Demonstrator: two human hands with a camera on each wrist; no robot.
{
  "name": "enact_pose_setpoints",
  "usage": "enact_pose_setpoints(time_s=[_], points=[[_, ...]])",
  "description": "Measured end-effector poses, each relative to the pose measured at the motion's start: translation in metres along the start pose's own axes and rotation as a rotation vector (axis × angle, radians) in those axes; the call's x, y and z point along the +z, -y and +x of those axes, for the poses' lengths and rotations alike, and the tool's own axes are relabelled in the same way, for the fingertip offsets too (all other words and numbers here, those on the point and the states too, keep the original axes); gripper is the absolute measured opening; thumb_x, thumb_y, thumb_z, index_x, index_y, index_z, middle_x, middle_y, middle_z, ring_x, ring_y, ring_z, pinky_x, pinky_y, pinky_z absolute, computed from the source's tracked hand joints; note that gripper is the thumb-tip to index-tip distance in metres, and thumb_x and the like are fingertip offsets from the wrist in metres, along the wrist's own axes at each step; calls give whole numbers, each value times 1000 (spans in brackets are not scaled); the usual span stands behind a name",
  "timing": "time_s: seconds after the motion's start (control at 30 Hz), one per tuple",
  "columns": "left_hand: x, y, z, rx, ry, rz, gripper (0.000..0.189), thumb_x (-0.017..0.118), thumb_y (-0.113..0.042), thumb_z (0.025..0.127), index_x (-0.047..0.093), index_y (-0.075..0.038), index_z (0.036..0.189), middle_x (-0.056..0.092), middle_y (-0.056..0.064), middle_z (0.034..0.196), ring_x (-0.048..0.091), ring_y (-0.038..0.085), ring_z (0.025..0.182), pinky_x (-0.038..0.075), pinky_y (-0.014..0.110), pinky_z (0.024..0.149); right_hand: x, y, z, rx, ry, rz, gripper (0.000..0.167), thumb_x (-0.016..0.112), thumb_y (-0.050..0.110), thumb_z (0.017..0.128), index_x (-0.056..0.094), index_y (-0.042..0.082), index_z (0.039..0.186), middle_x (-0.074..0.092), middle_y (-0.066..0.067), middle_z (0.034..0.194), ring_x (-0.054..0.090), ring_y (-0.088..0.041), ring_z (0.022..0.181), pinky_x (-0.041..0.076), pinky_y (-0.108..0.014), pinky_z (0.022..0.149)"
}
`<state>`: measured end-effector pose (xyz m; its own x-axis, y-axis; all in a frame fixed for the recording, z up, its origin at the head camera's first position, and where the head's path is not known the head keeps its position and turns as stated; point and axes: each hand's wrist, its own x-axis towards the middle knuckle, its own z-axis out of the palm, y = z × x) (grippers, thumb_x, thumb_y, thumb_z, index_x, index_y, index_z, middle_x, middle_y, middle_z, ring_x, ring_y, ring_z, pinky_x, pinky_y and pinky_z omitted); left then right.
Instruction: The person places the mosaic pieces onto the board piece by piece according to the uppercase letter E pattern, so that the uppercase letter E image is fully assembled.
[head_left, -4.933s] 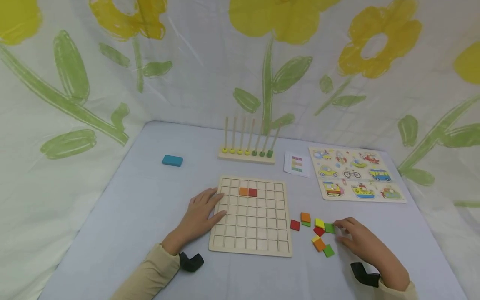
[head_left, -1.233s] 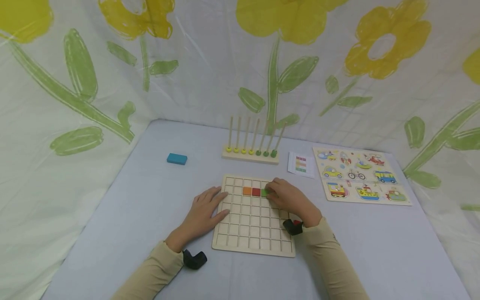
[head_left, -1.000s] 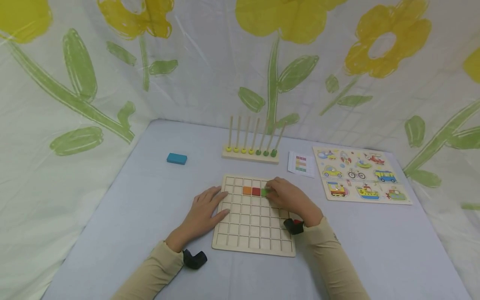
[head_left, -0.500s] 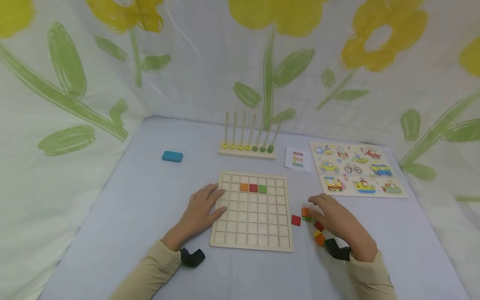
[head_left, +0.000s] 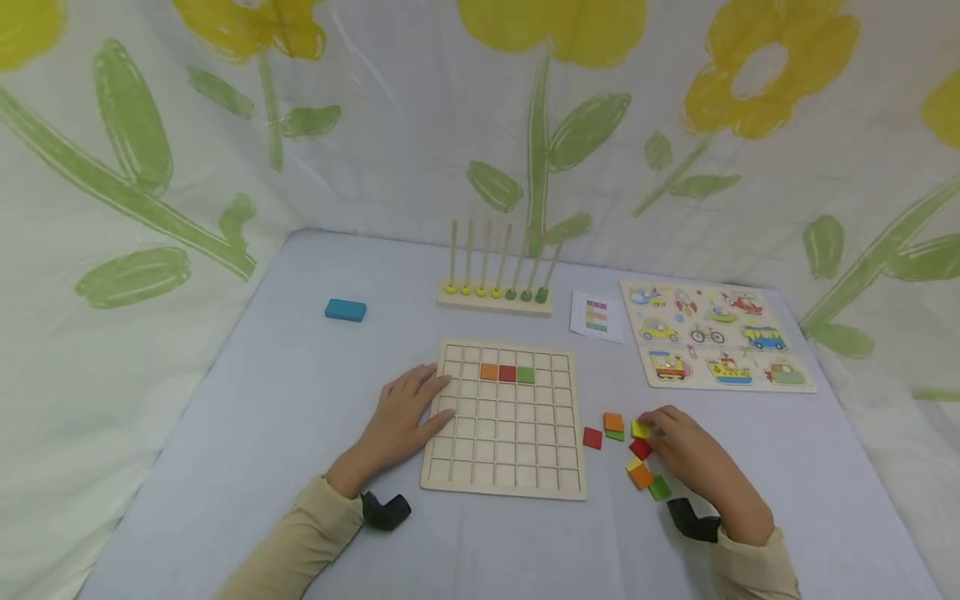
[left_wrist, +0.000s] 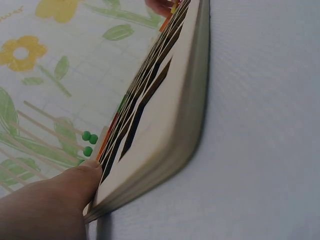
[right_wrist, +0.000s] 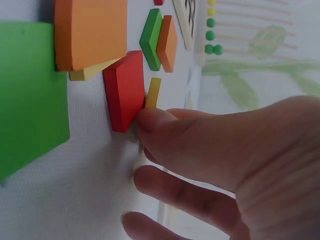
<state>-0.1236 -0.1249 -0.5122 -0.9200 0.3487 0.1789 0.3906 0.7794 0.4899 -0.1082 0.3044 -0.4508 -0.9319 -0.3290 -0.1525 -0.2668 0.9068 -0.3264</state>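
Note:
My left hand rests flat along the left edge of a wooden grid board, its thumb over the rim. In one row of the board sit an orange tile, a red tile and a green tile. To the board's right, my right hand pinches a yellow tile between thumb and forefinger, the other fingers spread. Beside it lies a loose red tile. An orange tile overlaps another yellow one, next to a green tile.
Another red tile lies near the board's right edge, beside an orange tile overlapping a green one. Behind are a bead-peg stand, a colour pattern card, a vehicle puzzle board and a blue block.
My right hand carried a green tile to the board and set it beside the red one. It then let go and returned right to the loose tiles. The left hand stays.

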Motion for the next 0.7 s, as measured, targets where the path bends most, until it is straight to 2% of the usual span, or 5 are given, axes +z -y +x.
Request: enact_pose_setpoints(time_s=[0.27, 0.4, 0.57, 0.7], points=[[-1, -3, -1, -22, 13, -16, 54, 54, -44, 95, 47, -16, 141, 37, 11, 150, 29, 30, 140, 25, 54, 107, -2, 0, 4, 80, 63, 41, 28, 65, 11, 90, 60, 4, 117, 59, -7, 110, 57, -22, 95, 53, -44, 85], [-1, -3, -1, -26, 15, -12, 54, 53, -45, 95, 47, -16, 141, 36, 11, 150, 29, 30, 140, 24, 54, 108, -5, 2, 7, 106, 55, 50, 28, 67, 15, 89, 60, 6, 115, 58, -7, 110, 58, -23, 97, 54, -42, 82], [-1, -2, -1, -21, 9, -4, 55, 53, -45, 95, 47, -17, 141, 37, 11, 150, 30, 30, 140, 26, 54, 108, -9, 9, 13, 56, -13, 35, 24, 70, 15, 88, 60, 7, 108, 58, -5, 109, 59, -23, 97, 54, -38, 77], [-1, -2, 0, -12, 1, -9, 55, 53, -46, 95, 47, -17, 141, 38, 12, 150, 31, 31, 140, 26, 55, 107, -12, 23, 23, 8, -30, 46, 20, 69, 14, 88, 60, 10, 105, 58, -3, 108, 59, -22, 97, 54, -35, 74]])
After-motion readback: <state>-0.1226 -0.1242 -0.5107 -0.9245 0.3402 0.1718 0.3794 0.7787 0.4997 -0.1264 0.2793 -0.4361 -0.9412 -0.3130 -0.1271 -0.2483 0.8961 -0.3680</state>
